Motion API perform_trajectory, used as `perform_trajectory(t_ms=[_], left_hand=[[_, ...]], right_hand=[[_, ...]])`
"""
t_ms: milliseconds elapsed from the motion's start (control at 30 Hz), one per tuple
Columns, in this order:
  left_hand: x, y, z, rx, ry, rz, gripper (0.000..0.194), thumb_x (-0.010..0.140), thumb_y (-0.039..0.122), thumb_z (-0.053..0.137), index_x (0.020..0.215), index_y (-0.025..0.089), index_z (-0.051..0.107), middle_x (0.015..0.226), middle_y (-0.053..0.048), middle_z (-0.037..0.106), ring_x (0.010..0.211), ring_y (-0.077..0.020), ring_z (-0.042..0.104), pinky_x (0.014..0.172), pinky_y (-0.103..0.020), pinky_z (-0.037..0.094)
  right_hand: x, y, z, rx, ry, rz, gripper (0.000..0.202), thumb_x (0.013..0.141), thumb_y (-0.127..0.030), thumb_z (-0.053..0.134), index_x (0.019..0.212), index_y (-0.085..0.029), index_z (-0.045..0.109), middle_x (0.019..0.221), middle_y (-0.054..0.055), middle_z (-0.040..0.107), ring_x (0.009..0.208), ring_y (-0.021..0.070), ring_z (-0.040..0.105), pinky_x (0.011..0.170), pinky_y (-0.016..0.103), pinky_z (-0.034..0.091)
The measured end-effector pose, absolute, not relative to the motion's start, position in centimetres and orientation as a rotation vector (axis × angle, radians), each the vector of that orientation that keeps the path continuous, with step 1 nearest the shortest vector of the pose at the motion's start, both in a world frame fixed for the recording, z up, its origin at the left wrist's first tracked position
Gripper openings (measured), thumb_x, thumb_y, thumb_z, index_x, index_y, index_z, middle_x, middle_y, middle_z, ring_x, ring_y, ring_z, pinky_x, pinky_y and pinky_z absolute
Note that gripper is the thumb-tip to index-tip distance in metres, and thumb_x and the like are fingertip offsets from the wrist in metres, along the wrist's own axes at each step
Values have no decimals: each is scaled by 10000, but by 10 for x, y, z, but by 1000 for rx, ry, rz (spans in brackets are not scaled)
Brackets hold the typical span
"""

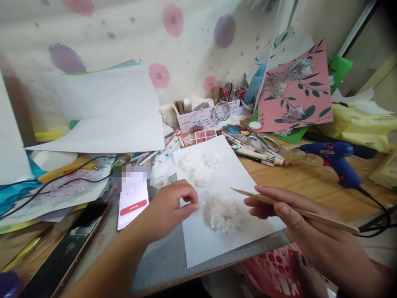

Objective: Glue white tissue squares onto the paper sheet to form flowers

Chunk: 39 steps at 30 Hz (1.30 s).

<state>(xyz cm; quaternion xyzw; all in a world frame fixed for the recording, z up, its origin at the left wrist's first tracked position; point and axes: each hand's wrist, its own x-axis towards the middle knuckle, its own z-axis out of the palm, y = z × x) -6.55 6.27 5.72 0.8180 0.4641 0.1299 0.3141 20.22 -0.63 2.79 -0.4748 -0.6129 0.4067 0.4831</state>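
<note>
A white sheet (pixel 198 244) lies on the grey mat, bearing several fluffy white flower clusters. The largest cluster (pixel 223 213) sits between my two hands. My left hand (pixel 175 207) is at the sheet's left edge, fingers curled with thumb and fingertips close together; whether anything tiny is between them cannot be made out. On the right, my right hand (pixel 297 215) holds a thin pointed wooden stick (pixel 322 218) between thumb and fingers, its tip toward the upper left, above the sheet.
A blue glue gun (pixel 335 159) with a cable lies at the right. Behind the sheet are pens (pixel 257 155), scissors (pixel 263 142) and a paint palette (pixel 205 136). A lit phone (pixel 133 203) and a dark phone (pixel 66 252) lie left. A pink flower picture (pixel 297 99) leans behind.
</note>
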Motion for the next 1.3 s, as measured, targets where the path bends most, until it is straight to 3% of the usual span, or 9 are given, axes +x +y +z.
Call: perform_trajectory(t_ms=[167, 267, 400, 633, 900, 1067, 1133, 1200, 1300], left_hand=[[-55, 51, 58, 1972, 1150, 559, 95, 850, 236, 553, 763, 201, 547, 1045, -7, 641, 985, -164, 579, 874, -296, 407], [-49, 44, 55, 1946, 1089, 588, 90, 860, 222, 548, 772, 207, 536, 1060, 4, 657, 994, -156, 591, 873, -293, 417], [-43, 37, 50, 1978, 973, 607, 80, 855, 199, 535, 778, 208, 515, 1051, 8, 653, 958, -145, 595, 843, -285, 428], [-38, 40, 42, 1828, 1115, 593, 86, 800, 245, 578, 871, 220, 537, 744, 39, 546, 675, -119, 498, 630, -246, 416], [-21, 45, 33, 1888, 1285, 478, 95, 754, 191, 607, 845, 218, 608, 652, 53, 544, 586, -104, 479, 564, -220, 381], [-18, 45, 31, 2041, 1308, 443, 32, 759, 189, 609, 782, 209, 618, 604, 61, 522, 544, -97, 456, 547, -218, 366], [-17, 45, 30, 2074, 1306, 428, 27, 764, 181, 605, 762, 204, 619, 604, 60, 524, 535, -93, 454, 546, -217, 363], [-16, 45, 30, 2102, 1298, 436, 36, 770, 173, 602, 749, 200, 616, 616, 58, 535, 542, -92, 462, 554, -217, 366], [-16, 46, 30, 2129, 1265, 458, 45, 778, 166, 596, 750, 196, 614, 648, 50, 554, 560, -95, 474, 571, -221, 377]], right_hand=[[178, 1, 38, -1144, -1657, 995, 181, 934, -325, 490, 980, -281, 659, 922, 6, 725, 831, 145, 676, 724, 240, 533], [164, 8, 44, -1181, -1764, 1041, 151, 875, -355, 564, 850, -217, 619, 868, 26, 686, 789, 161, 627, 678, 259, 492], [149, 15, 44, -1256, -1677, 1108, 163, 772, -306, 651, 724, -202, 536, 690, -19, 607, 612, 114, 524, 543, 215, 418], [153, 25, 40, -1381, -1675, 1113, 151, 729, -218, 635, 660, -196, 503, 596, -52, 528, 532, 86, 454, 490, 193, 357], [166, 24, 27, -1485, -1848, 1011, 127, 715, -153, 636, 652, -190, 532, 565, -54, 519, 525, 92, 460, 488, 199, 339], [180, 20, 29, -1441, -1879, 936, 30, 815, -202, 580, 787, -203, 569, 659, -23, 581, 595, 121, 529, 536, 225, 400], [191, 16, 35, -1299, -1862, 910, 153, 910, -256, 481, 1026, -221, 575, 855, 20, 647, 762, 148, 603, 667, 256, 477], [205, 9, 43, -1163, -1880, 888, 325, 967, -307, 383, 1278, -273, 472, 1003, 35, 646, 901, 163, 617, 779, 283, 500], [221, -1, 55, -1165, -1998, 753, 412, 984, -380, 318, 1390, -363, 386, 1099, 36, 631, 996, 199, 609, 793, 297, 519]])
